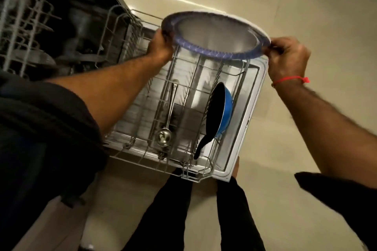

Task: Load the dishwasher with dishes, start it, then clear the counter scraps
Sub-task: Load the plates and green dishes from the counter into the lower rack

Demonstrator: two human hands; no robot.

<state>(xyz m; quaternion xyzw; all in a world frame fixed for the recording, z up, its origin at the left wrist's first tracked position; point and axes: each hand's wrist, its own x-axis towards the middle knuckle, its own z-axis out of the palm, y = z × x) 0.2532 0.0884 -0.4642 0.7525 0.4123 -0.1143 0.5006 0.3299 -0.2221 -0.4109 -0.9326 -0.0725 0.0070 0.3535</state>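
**Desk:** Set the scene for me.

**Photographer:** A pale, glossy tiled floor under an open dishwasher, seen from above by the person loading it. The door lies flat and the lower rack is pulled out over it. Dark trouser legs show at the bottom edge.

**Desk:** And the hands?

**Photographer:** Both hold one large plate, white-centred with a blue-purple rim, tilted above the far end of the lower rack. The left hand grips the left rim, fingers curled round the edge. The right hand pinches the right rim between thumb and fingers; a red thread circles that wrist.

**Desk:** Is the plate in the rack?

**Photographer:** Hard to say. Its lower edge overlaps the rack wires, but motion blur hides whether it touches them.

**Desk:** What is loaded?

**Photographer:** A blue frying pan stands on edge at the right side, its black handle pointing toward the person. A steel ladle lies to its left, bowl nearest the camera.

**Desk:** Anything unclear?

**Photographer:** The upper rack at top left is blurred and cut off by the frame. The dark tub behind it holds shapes too dim to name. A black sleeve fills the lower left.
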